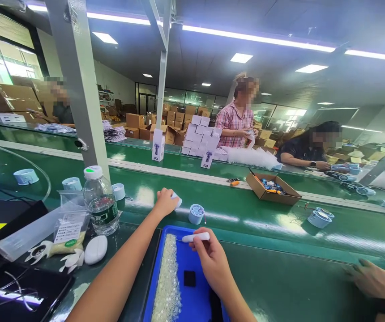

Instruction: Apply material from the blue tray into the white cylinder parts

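Observation:
My left hand [166,203] reaches over the green belt, its fingers closed on a pale blue round plastic part [177,200] that they partly cover. In my right hand [211,255] is a white pen-shaped tool [196,237], its thin tip pointing left. That tip is above a blue tray [197,308], over a heap of tiny clear rings [167,281]. A small black square [189,278] lies in the tray. Just beyond the tray stands a pale blue round housing [196,214] with a short wire, apart from both hands.
Left of my arm are a water bottle [101,201], a white oval case [96,250] and a plastic bag [70,232]. More housings [319,218] sit along the belt [226,197]. A cardboard box [273,193] holds parts. Another person's hand [374,277] is at right; other people work across the belt.

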`<action>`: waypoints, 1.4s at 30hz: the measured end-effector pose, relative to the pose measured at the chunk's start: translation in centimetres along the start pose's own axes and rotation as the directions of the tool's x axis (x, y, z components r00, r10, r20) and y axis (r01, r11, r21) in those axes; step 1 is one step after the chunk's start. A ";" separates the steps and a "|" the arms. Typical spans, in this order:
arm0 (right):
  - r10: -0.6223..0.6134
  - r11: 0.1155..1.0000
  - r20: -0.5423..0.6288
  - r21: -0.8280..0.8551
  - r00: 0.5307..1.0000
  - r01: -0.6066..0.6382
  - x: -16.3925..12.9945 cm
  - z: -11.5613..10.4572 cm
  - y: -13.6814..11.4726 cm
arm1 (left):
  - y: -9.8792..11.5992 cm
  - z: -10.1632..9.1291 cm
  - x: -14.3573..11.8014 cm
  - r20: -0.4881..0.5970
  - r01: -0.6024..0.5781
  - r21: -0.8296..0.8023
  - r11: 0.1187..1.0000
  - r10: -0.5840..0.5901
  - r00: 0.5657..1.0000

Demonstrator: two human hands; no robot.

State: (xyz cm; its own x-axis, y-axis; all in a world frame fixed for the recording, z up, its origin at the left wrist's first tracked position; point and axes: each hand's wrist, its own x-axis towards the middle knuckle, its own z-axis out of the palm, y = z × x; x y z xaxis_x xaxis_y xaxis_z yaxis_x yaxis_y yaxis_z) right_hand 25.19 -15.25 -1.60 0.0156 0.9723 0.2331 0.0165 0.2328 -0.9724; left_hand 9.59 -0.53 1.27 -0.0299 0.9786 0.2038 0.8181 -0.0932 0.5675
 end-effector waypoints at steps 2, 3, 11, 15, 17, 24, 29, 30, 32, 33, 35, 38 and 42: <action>0.001 1.000 0.026 -0.012 1.000 0.000 0.0 -0.1 0.1 | 0.5 -0.6 0.1 -0.015 0.010 -0.035 0.999 -0.011 1.000; 0.000 1.000 0.037 -0.016 0.999 0.001 -0.1 -0.1 0.1 | 0.7 -1.0 0.1 -0.022 0.017 -0.054 0.998 -0.018 1.000; -0.005 0.999 0.042 -0.047 0.999 0.007 -0.1 0.1 0.4 | 1.5 -2.4 -0.1 -0.047 0.057 -0.210 0.976 -0.069 0.997; -0.021 0.996 0.012 -0.083 1.000 0.022 -0.1 -0.1 0.4 | 1.7 -2.8 -0.3 -0.052 0.059 -0.267 0.962 -0.075 0.996; -0.032 0.993 -0.002 -0.116 0.999 0.032 -0.2 -0.2 0.2 | 1.9 -3.1 -0.4 -0.041 0.062 -0.298 0.953 -0.078 0.996; -0.210 0.921 -0.069 -0.350 0.975 0.173 -0.2 -1.2 -0.8 | 2.9 -3.9 -1.1 0.041 0.103 -0.413 0.905 -0.095 0.995; -0.240 0.917 -0.137 -0.358 0.961 0.178 0.0 -1.7 -0.3 | 3.2 -4.1 -1.3 0.094 0.169 -0.480 0.861 -0.141 0.986; -0.238 0.918 -0.138 -0.356 0.962 0.176 0.0 -1.7 -0.1 | 3.3 -4.1 -1.3 0.102 0.180 -0.494 0.851 -0.149 0.984; -0.230 0.919 -0.136 -0.356 0.964 0.169 0.1 -1.7 0.0 | 3.3 -4.1 -1.3 0.114 0.197 -0.525 0.828 -0.162 0.980; -0.229 0.918 -0.136 -0.359 0.964 0.168 0.1 -1.7 0.0 | 3.2 -4.1 -1.3 0.117 0.203 -0.542 0.816 -0.166 0.979; -0.228 0.916 -0.138 -0.367 0.964 0.165 0.2 -1.7 -0.2 | 3.2 -4.1 -1.3 0.123 0.213 -0.579 0.787 -0.174 0.977; -0.206 0.924 -0.119 -0.349 0.971 0.154 0.2 -1.6 -0.3 | 3.2 -3.9 -1.2 0.140 0.232 -0.642 0.731 -0.187 0.972; -0.115 0.953 0.013 -0.279 0.993 0.114 0.0 -1.2 0.0 | 3.3 -3.7 -1.0 0.214 0.290 -0.732 0.617 -0.195 0.957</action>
State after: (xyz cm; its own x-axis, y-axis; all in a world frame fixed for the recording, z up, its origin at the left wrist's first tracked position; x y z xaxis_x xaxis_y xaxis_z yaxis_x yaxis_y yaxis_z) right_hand 26.38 -15.24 -1.63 0.0004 0.9393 0.3432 0.2969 0.3276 -0.8970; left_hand 10.20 -2.53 5.90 -0.0651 0.9941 -0.0868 0.0757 0.0917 0.9929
